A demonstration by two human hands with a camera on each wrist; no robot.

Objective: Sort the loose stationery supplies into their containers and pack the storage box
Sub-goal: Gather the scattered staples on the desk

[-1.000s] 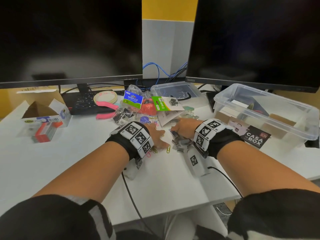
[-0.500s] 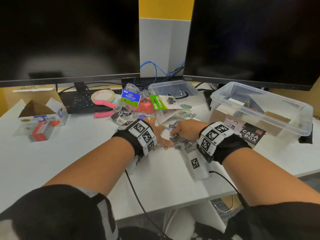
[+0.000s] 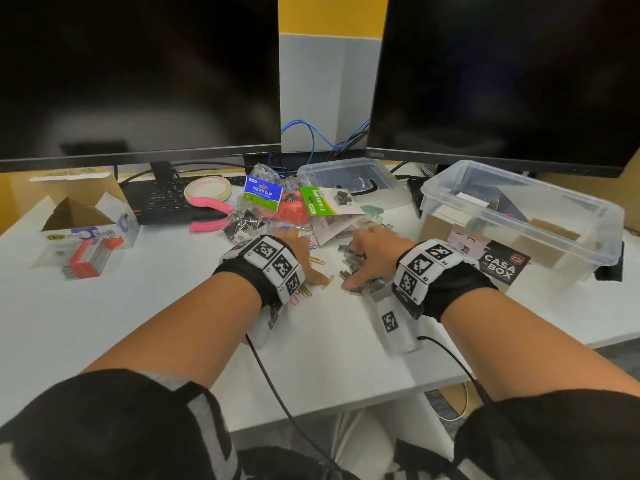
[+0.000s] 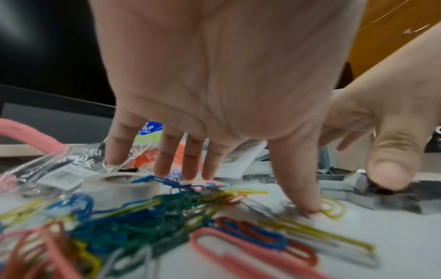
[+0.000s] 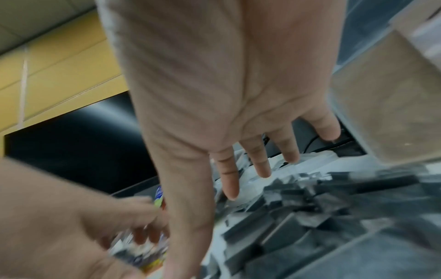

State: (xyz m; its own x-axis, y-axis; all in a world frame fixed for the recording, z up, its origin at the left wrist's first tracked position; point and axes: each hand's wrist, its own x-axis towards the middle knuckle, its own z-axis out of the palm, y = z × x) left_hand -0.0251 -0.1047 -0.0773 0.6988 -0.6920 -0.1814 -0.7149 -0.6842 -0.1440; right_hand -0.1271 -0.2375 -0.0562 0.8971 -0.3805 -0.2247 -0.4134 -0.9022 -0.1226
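My left hand [image 3: 305,255] lies flat, fingers spread, over a heap of coloured paper clips [image 4: 148,222] on the white desk [image 3: 145,306]; its thumb presses the desk beside a yellow clip. My right hand [image 3: 367,258] lies flat with spread fingers [image 5: 230,181] on a pile of grey staple strips [image 5: 298,222]. Neither hand grips anything. The clear storage box [image 3: 446,202] stands open at the right, with card pieces inside. A small clear container [image 3: 346,174] sits behind the pile.
Behind the hands lie a binder clip bag [image 3: 260,195], a green clip pack [image 3: 320,204], an orange bundle [image 3: 292,209], a tape roll [image 3: 207,188] and pink-handled pliers [image 3: 209,213]. An open staple carton [image 3: 86,233] stands left. Keyboard [image 3: 162,199] and two monitors close the back.
The two hands, nearly touching half a second ago, have drawn slightly apart: the left stays on the paper clips, the right on the staples. Nothing was picked up.
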